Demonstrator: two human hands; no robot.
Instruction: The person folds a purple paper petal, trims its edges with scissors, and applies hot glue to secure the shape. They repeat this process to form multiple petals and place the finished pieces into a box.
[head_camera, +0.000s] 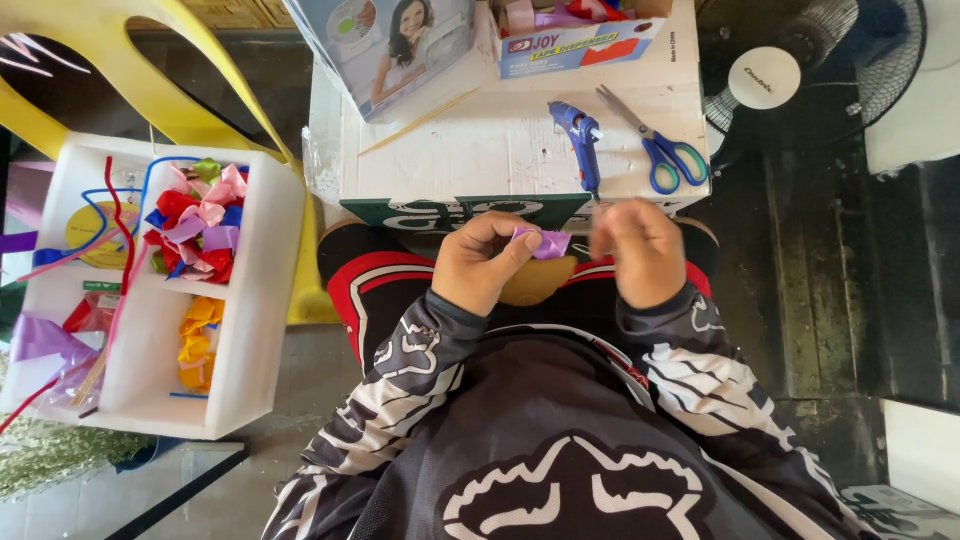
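Your left hand (482, 262) pinches the small, shiny purple ribbon piece (548, 243) between both hands, and your blurry right hand (640, 250) looks curled at its other end; it seems light, soft and bendy, so hold its ends gently.

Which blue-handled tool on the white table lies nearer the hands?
The blue glue gun: its nozzle end points down toward the left hand and right hand. The blue-handled scissors lie further right.

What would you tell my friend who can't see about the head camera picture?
A seated person's left hand pinches a small purple ribbon piece, with the blurred right hand beside it. Ahead, a blue glue gun and blue scissors lie on a white table.
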